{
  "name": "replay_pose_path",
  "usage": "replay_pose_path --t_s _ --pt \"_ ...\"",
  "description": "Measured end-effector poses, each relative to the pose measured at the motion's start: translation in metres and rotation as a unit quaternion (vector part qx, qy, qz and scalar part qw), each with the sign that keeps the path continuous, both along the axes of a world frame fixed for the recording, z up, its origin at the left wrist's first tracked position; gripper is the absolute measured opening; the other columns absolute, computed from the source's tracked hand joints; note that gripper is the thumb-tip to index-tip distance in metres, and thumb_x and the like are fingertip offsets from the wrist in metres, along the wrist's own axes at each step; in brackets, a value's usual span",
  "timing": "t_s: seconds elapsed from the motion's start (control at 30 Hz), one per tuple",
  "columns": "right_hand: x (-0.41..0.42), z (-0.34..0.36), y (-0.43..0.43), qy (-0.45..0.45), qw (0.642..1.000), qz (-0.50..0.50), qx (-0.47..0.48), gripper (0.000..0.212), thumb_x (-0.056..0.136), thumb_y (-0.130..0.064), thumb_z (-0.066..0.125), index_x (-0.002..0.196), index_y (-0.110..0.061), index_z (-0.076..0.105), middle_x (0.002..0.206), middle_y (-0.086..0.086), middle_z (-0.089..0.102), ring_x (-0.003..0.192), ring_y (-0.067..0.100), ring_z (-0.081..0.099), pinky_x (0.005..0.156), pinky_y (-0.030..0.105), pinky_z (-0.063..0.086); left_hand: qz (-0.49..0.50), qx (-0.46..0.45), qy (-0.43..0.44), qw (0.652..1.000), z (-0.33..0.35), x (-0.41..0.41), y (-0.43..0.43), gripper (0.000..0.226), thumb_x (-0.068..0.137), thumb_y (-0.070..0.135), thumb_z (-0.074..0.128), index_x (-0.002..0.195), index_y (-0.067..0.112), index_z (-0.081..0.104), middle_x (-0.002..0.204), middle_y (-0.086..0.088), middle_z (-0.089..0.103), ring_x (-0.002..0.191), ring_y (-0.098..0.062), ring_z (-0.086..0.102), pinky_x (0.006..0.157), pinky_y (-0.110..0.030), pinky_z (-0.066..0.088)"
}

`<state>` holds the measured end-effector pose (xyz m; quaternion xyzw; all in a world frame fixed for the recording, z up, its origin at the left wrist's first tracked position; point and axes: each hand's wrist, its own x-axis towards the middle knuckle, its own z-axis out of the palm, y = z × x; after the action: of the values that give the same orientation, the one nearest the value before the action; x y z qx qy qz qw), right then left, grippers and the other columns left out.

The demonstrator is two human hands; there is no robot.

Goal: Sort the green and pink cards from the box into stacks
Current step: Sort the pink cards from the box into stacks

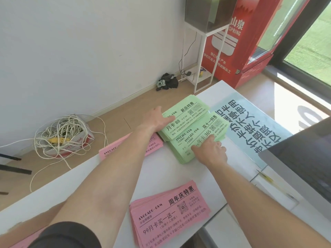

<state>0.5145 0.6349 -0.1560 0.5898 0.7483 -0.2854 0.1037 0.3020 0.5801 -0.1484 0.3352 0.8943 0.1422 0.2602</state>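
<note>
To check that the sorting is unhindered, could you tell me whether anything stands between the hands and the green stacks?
Nothing visible does. The left hand rests directly on the far green stack, and the right hand touches the near green stack.

Left hand (156, 120): fingers run off the far green stack's (186, 111) edge, so the hold is unclear. Right hand (210, 151) hides the near green stack's (180, 153) corner; can't tell if it pinches or presses. Left forearm covers the middle of the far pink stack (109, 152) just behind that wrist. Near pink stack (166, 212), back by the elbows, is cut off at the bottom edge. Fine print is unreadable.
</note>
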Motion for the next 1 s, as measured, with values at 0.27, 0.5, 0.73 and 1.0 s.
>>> replay_pose_path --t_s 0.27,0.5,0.73,1.0 --pt "0.049 0.015 -0.038 0.089 0.955 0.280 0.036 0.061 0.088 -0.052 0.062 0.139 -0.021 0.052 0.141 0.003 0.047 0.132 0.026 0.041 0.102 0.044 0.044 -0.001 0.104 0.059 0.993 0.029 0.114 -0.129 0.050 0.082 0.052 0.066 0.124 0.025 0.058 0.125 0.009 0.059 0.114 -0.014 0.055 0.092 -0.035 0.047" --pt "0.055 0.004 -0.063 -0.052 0.812 0.579 -0.052 0.128 0.061 -0.059 0.088 0.161 -0.025 0.015 0.164 -0.005 0.023 0.148 0.021 0.026 0.119 0.044 0.031 -0.046 -0.164 -0.035 0.985 -0.008 0.167 -0.212 0.119 0.068 0.063 0.075 0.159 0.021 0.010 0.165 -0.003 0.021 0.152 -0.021 0.015 0.123 -0.052 0.006" --pt "0.054 -0.002 -0.081 -0.099 0.787 0.609 0.014 0.115 0.055 -0.048 0.095 0.148 -0.021 0.033 0.136 0.004 0.046 0.127 0.024 0.045 0.104 0.045 0.046 -0.062 -0.175 0.023 0.982 -0.016 0.184 -0.218 0.110 0.069 0.041 0.078 0.157 0.023 0.014 0.154 -0.004 0.034 0.141 -0.025 0.038 0.123 -0.052 0.011" --pt "0.050 -0.003 -0.092 -0.136 0.781 0.610 0.016 0.110 0.052 -0.044 0.098 0.138 -0.013 0.036 0.133 0.008 0.039 0.128 0.029 0.039 0.102 0.048 0.045 -0.078 -0.235 0.000 0.969 -0.012 0.182 -0.208 0.100 0.063 0.046 0.083 0.145 0.019 0.032 0.134 -0.007 0.039 0.124 -0.029 0.038 0.109 -0.045 0.035"
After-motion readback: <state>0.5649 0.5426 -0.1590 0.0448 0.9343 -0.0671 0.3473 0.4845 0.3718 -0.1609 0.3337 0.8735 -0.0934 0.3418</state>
